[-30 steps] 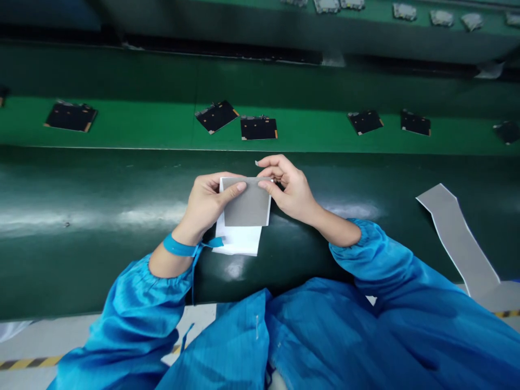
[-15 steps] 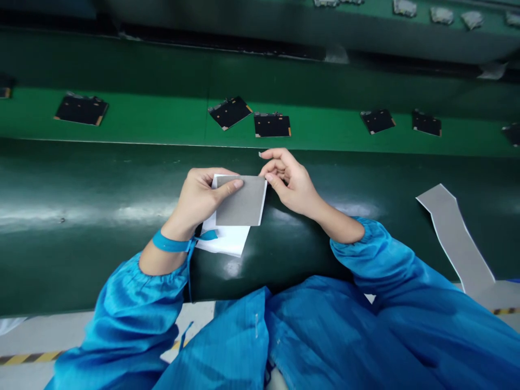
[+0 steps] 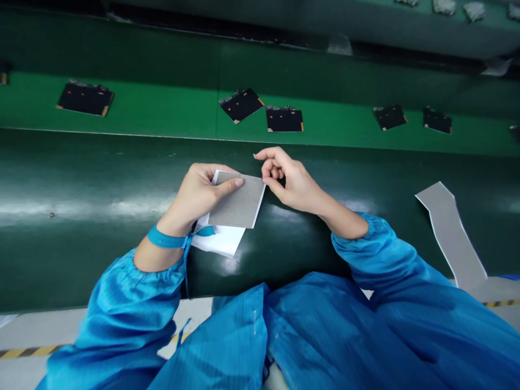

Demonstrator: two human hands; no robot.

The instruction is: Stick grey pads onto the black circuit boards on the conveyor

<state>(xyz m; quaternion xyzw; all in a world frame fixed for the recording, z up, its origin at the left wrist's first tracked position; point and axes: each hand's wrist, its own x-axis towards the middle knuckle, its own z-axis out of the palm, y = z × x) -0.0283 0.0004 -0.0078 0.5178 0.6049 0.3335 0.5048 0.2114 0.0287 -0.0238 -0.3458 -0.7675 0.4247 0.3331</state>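
My left hand (image 3: pixel 198 194) grips a grey square sheet (image 3: pixel 238 202) with its thumb pressed on the top face; a white backing sheet (image 3: pixel 221 239) hangs below it. My right hand (image 3: pixel 289 181) sits just right of the sheet's upper right corner, fingers curled, thumb and forefinger pinched on something tiny that I cannot make out. Both hands hover over the dark green bench front (image 3: pixel 81 216). A blue wrist strap (image 3: pixel 164 238) circles my left wrist.
Several black square boards (image 3: pixel 284 119) lie on the bright green conveyor belt (image 3: pixel 162 111) beyond the bench. A long grey strip (image 3: pixel 450 230) lies on the bench at the right. Small grey pieces (image 3: pixel 442 6) sit on the far ledge. Blue smock sleeves fill the foreground.
The right hand has let go of the grey sheet's corner and drawn slightly away. The left hand has tilted the sheet a little. The boards on the belt have shifted right in view.
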